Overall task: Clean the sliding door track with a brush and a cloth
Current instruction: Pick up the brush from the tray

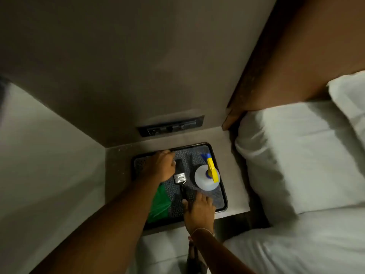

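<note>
A dark tray (224,194) sits on a bedside shelf. On it lies a brush (180,177) with black bristles, a metal band and a dark handle pointing toward me. My right hand (199,212) covers the handle's near end, thumb on one side and fingers on the other. My left hand (162,167) rests at the tray's far left beside the bristles, fingers curled toward the far rim; what it grips is hidden. A green cloth (159,204) lies on the tray's left side, partly under my left forearm.
A white spray bottle (201,177) with a yellow trigger and blue nozzle stands on the tray's right side. A bed with white sheets and a pillow (296,151) lies to the right. A dark socket panel (170,126) sits in the wall behind the tray.
</note>
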